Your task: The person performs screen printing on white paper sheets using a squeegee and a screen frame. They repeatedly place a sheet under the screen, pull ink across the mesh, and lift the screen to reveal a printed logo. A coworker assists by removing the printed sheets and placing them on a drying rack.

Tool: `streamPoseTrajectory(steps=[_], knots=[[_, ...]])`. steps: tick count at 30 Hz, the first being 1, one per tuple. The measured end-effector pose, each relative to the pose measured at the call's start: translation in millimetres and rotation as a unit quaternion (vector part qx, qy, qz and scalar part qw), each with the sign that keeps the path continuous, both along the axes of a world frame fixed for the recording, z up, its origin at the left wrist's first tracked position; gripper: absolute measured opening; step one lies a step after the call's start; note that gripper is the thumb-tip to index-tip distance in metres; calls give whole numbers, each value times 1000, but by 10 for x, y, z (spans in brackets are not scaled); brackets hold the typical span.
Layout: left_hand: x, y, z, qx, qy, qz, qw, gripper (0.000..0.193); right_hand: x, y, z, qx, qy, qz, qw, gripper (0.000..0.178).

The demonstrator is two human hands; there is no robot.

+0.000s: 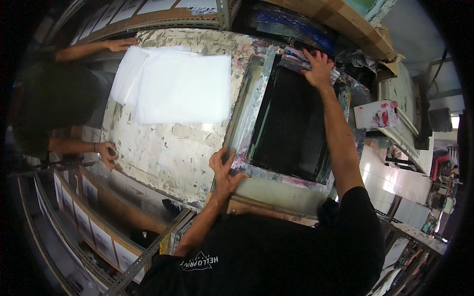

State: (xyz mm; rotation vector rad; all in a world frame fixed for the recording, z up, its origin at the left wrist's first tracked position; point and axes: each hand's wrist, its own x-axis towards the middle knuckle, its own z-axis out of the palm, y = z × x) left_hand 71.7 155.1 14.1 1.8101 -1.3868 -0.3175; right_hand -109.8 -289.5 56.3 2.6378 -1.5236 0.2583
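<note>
A screen-printing frame (288, 176) with dark mesh and ink-smeared edges lies on the right part of the worktable. My left hand (224, 175) is at the frame's near left corner, fingers spread and thumb stretched out along the near edge. Across the frame, my right hand (318, 69) spans its ink-stained far bar, thumb on the near side and fingers over the top; reddish stains mark the fingertips. Left of the frame lies a stack of white translucent sheets (185, 89), its lower sheets fanned out at an angle.
The worktable (173, 153) is pale and paint-spattered. At its left side stands another person, one hand (122, 45) at the far corner, the other hand (106, 154) at the near edge. Metal shelves with boxes (101, 234) stand lower left; a cardboard box (340, 24) sits beyond the frame.
</note>
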Motion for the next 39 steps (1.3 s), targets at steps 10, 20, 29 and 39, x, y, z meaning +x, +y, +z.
streamPoseTrajectory(steps=[10, 20, 29, 39], knots=[[-62, -7, 66, -66, 30, 25, 997, 87, -400, 2081, 1181, 118, -113, 86, 983, 92], [4, -1026, 917, -121, 337, 11, 934, 63, -710, 3081, 2092, -118, -82, 24, 989, 81], [-147, -892, -291, 143, -81, 69, 984, 43, -707, 2977, 2171, -98, -111, 27, 989, 75], [671, -689, 213, -83, 248, 165, 951, 31, -748, 3031, 2156, -87, -114, 31, 989, 76]])
